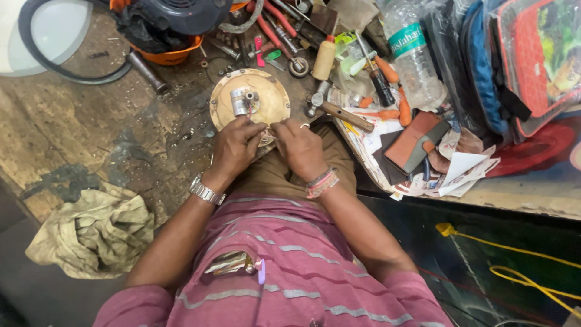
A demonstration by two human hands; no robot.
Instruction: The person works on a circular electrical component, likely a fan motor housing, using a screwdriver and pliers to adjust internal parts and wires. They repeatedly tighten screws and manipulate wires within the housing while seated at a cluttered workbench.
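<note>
Brass-coloured and round, the disc (249,100) lies flat on the worn wooden bench (72,127), just ahead of your knuckles, with a short metal cylinder (242,102) standing near its middle. Your left hand (235,148) comes in from the lower left, wrist bent slightly, a metal watch (206,191) on it; its fingers curl together at the disc's near edge. Your right hand (301,147) meets it from the right, a bracelet (321,183) on the wrist, a ring on one finger. Both sets of fingertips close on something small and pale between them, at the disc's near rim. What that piece is you cannot tell; the fingers cover most of it.

The disc's face is dull and scuffed, with a few small holes. Its near edge is hidden under your hands.

To the right, near the disc, lie a wooden-handled hammer (339,112), orange-handled screwdrivers (387,72) and a clear plastic bottle (413,54). A crumpled cloth (94,233) sits at lower left, well apart. The bags at upper right run out of frame.
</note>
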